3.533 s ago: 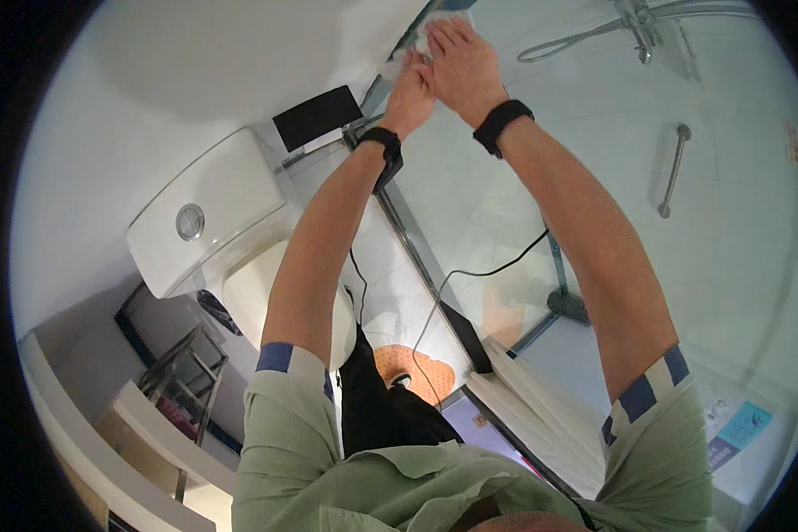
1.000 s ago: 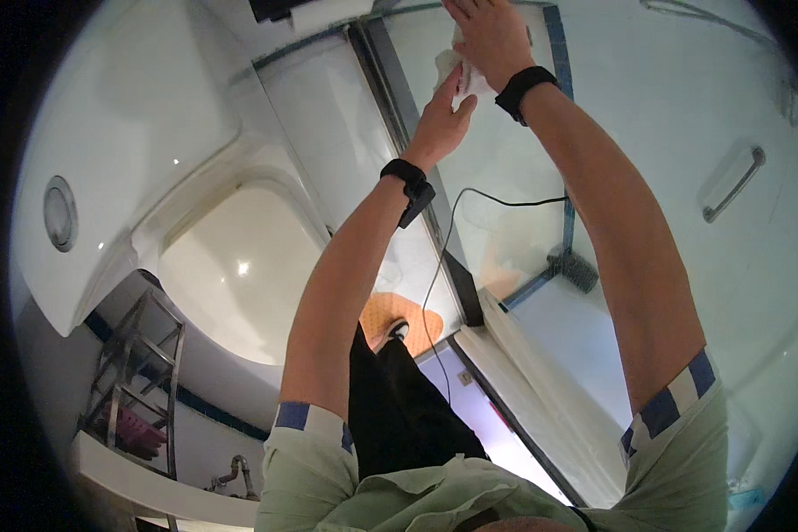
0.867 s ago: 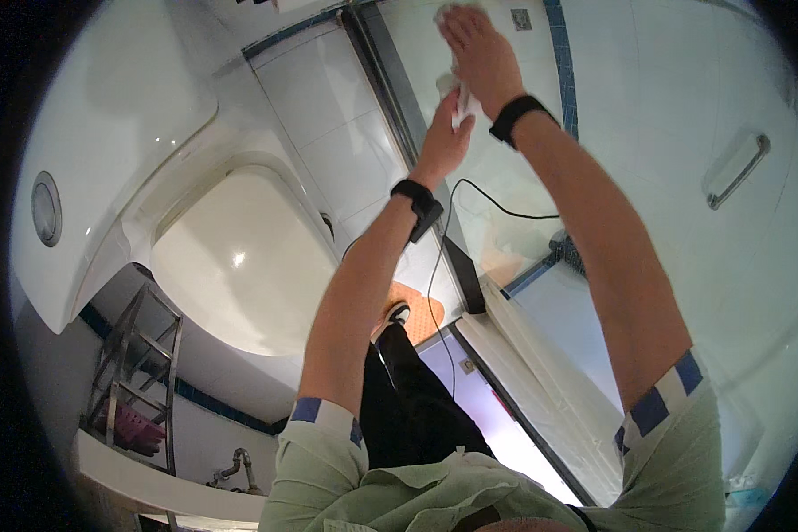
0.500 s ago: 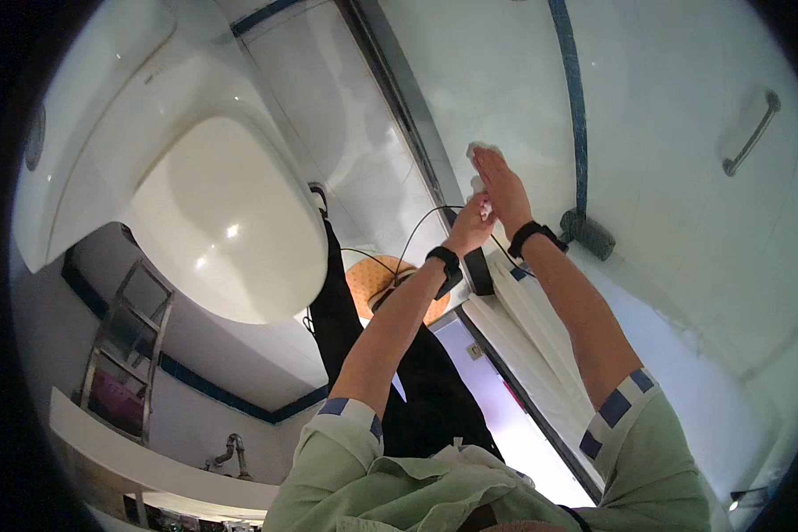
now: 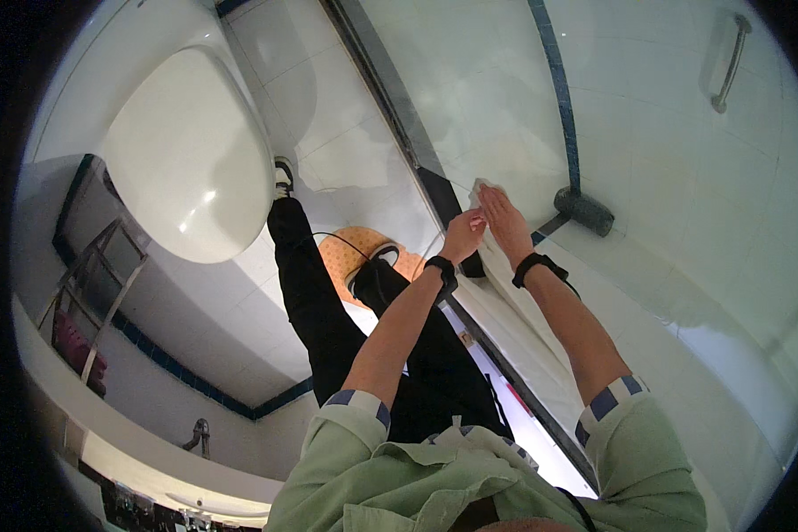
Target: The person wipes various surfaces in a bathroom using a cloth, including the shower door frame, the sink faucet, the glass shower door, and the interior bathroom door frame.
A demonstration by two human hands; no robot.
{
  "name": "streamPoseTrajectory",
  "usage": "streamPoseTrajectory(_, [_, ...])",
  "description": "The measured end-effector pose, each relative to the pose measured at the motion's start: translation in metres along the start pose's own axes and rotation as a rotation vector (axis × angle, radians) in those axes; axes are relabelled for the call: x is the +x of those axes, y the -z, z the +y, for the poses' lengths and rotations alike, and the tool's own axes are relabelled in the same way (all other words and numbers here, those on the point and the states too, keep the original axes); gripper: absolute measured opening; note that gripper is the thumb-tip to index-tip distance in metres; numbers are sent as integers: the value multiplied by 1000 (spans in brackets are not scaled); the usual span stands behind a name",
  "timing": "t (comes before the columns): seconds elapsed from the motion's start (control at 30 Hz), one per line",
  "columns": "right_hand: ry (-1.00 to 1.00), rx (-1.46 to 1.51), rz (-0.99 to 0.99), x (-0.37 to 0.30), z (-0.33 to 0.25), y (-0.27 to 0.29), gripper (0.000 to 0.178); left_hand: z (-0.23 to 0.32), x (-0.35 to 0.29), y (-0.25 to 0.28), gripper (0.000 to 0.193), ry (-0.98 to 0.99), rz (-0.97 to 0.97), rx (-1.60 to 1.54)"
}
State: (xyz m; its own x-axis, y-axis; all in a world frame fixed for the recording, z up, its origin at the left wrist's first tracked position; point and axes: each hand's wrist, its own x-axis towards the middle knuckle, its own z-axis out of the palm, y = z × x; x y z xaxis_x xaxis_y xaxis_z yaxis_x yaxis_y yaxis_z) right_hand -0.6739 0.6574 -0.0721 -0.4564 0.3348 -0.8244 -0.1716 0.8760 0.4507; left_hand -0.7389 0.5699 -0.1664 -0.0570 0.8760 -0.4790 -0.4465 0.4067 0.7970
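My right hand (image 5: 505,223) lies flat with its fingers straight and close together, over a crumpled white cloth or tissue (image 5: 480,188) that shows at the fingertips. It is at the clear glass panel (image 5: 683,230); whether it touches the glass I cannot tell. Against the right palm's inner side is my left hand (image 5: 464,236), its fingers curled in; what they hold, if anything, is hidden. Both wrists wear black bands.
A white toilet (image 5: 191,155) with its lid down stands at the left. My shoe (image 5: 383,255) is on an orange round mat (image 5: 341,253). A dark grey cylinder (image 5: 584,211) and a metal handle (image 5: 731,66) are at the right. A metal rack (image 5: 106,293) stands lower left.
Both hands have come lower in the picture, still close together, with the white cloth at the right fingertips. The view has shifted, so the toilet sits higher and further left.
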Motion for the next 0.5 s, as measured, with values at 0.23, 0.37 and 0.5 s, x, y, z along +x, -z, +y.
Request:
streamPoseTrajectory(0.23, [-246,959,246,-38,4,46,52,18,-40,34,23,101,124,67])
streamPoseTrajectory(0.37, [-792,1669,351,-27,-24,74,54,49,-17,67,32,41,168,-58])
streamPoseTrajectory(0.5, [-1282,2179,495,-7,-60,100,46,67,-2,97,33,-8,139,33])
